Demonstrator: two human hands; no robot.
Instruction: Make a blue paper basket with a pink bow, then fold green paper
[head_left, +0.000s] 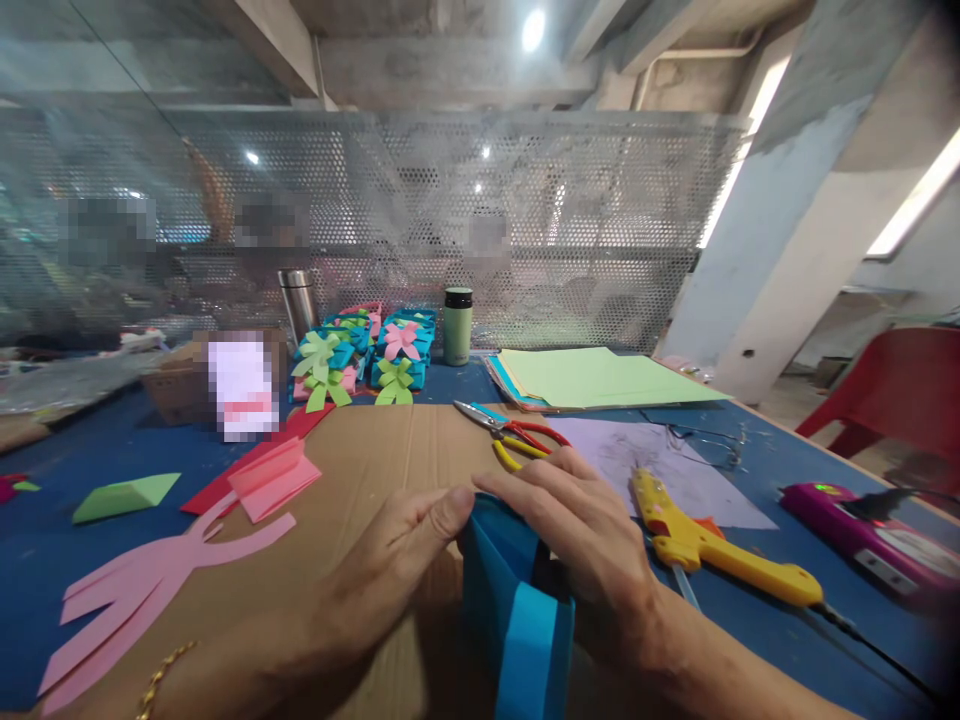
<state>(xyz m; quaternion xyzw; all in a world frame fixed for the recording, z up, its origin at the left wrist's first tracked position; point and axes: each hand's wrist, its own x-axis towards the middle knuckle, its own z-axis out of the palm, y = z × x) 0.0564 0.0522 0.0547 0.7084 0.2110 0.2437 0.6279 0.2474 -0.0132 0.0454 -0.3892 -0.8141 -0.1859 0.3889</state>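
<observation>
seems light, thin-walled and easily creased, so best held softly by the upper edges, gripping folded blue paper (487,590) between fingers of left hand (397,555) and right hand (589,530).

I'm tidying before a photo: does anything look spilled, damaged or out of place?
The purple sheet, partly under the yellow glue gun, looks odd: messy grey marks or strands cover part of it. Whether that's glue, I can't tell.

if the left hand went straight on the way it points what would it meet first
Most likely the folded blue paper, which the left hand already seems to touch; depth there is hard to judge.
</observation>
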